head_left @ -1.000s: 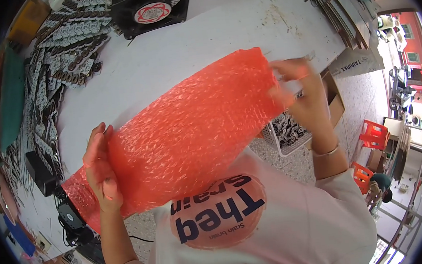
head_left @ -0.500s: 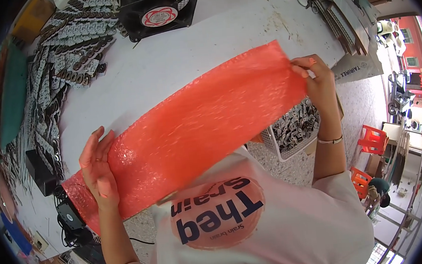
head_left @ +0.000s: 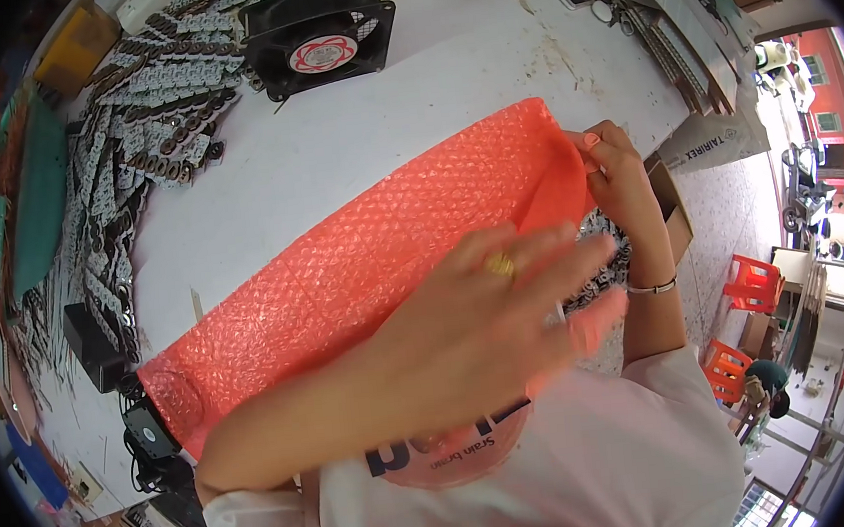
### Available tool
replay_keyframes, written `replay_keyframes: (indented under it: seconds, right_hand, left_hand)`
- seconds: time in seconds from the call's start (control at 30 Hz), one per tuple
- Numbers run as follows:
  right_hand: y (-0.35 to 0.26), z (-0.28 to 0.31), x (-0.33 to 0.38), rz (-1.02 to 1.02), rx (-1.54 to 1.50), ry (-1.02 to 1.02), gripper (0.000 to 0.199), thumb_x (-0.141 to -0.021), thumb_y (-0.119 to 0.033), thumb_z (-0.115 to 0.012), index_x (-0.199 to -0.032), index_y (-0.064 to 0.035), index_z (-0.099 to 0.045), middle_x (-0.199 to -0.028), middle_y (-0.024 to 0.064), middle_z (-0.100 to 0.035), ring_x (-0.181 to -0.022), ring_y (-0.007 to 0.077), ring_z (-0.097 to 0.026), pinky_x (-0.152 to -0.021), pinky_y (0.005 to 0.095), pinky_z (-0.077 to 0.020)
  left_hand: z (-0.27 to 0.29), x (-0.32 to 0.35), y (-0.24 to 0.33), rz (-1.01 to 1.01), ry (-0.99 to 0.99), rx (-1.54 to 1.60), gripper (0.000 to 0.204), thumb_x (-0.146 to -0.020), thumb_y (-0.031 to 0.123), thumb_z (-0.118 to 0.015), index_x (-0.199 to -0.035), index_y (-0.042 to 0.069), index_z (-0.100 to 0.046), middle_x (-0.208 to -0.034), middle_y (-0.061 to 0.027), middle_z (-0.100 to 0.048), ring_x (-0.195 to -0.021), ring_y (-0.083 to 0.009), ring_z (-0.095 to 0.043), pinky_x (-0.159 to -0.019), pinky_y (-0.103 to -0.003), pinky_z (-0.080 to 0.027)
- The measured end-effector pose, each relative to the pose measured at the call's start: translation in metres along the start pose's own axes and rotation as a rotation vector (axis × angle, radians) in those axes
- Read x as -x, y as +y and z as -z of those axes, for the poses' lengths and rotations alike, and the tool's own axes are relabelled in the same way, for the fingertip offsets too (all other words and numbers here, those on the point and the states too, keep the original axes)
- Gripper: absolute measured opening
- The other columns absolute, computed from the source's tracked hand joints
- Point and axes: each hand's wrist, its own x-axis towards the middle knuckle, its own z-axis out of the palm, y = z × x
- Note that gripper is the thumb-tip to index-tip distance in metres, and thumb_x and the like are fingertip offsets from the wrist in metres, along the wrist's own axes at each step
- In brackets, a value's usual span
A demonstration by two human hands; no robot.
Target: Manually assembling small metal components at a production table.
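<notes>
A long piece of red bubble wrap (head_left: 332,261) stretches slantwise over the white table's near edge, from lower left to upper right. Whether it is a single sheet or a bag I cannot tell. At its right end my right hand (head_left: 619,174) pinches the edge, where the wrap curls into a fold. My left hand (head_left: 514,285), wearing a gold ring, reaches across the wrap toward that end. Its fingers are spread, blurred by motion, and hold nothing. My left forearm hides part of the wrap's lower edge.
A black fan (head_left: 317,40) stands at the table's back. Piles of metal chain pieces (head_left: 153,116) cover the left side. A basket of similar pieces (head_left: 599,278) is partly hidden behind my hands. Flat boards (head_left: 675,56) lie at the far right; orange stools (head_left: 753,283) stand beyond.
My left hand has let go of the wrap's left end and swung right across it. The right end has folded over near my right hand, which keeps its grip.
</notes>
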Motion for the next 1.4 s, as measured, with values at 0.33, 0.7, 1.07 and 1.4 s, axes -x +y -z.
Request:
replay_keyframes:
  seconds: [0.33,0.7,1.07,1.4]
  right_hand:
    - [-0.024,0.044,-0.039,0.182,0.319,0.423,0.033,-0.083,0.002,-0.055,-0.113,-0.0082,-0.061,-0.101,0.0076,-0.061,-0.082,0.0218,-0.059,-0.076,0.0319,-0.0472]
    - [-0.122,-0.06,-0.169,0.347,-0.738,0.851,0.018,-0.09,-0.005,-0.056,-0.107,-0.0005,-0.061,-0.099,0.0087,-0.06,-0.076,0.0129,-0.057,-0.072,0.0254,-0.0477]
    - [-0.099,-0.101,-0.165,0.243,-0.708,0.366,0.039,-0.095,-0.017,-0.051,-0.132,-0.0034,-0.047,-0.128,0.0094,-0.05,-0.105,0.015,-0.051,-0.093,0.0287,-0.0386]
    - [-0.094,-0.104,-0.165,0.211,-0.756,0.237,0.04,-0.096,-0.019,-0.051,-0.131,-0.0003,-0.045,-0.136,0.0121,-0.047,-0.131,0.0237,-0.039,-0.109,0.0344,-0.0275]
  left_hand:
    - [-0.061,0.027,-0.093,0.495,-0.023,0.427,0.033,-0.081,-0.001,-0.059,-0.113,0.008,-0.061,-0.132,-0.0153,-0.049,-0.113,-0.0318,-0.055,-0.089,-0.036,-0.049]
    - [-0.064,0.055,-0.076,0.587,0.187,0.479,0.031,-0.08,0.0,-0.063,-0.11,0.009,-0.061,-0.131,-0.014,-0.05,-0.116,-0.0283,-0.054,-0.089,-0.034,-0.049]
    - [-0.011,0.064,-0.1,0.347,0.639,0.231,0.028,-0.077,-0.001,-0.068,-0.104,0.003,-0.063,-0.101,-0.0127,-0.064,-0.092,-0.0235,-0.062,-0.082,-0.031,-0.051]
    - [0.0,0.068,-0.108,0.501,0.837,0.268,0.032,-0.078,-0.001,-0.067,-0.11,0.004,-0.06,-0.101,-0.012,-0.064,-0.093,-0.0221,-0.062,-0.08,-0.03,-0.05]
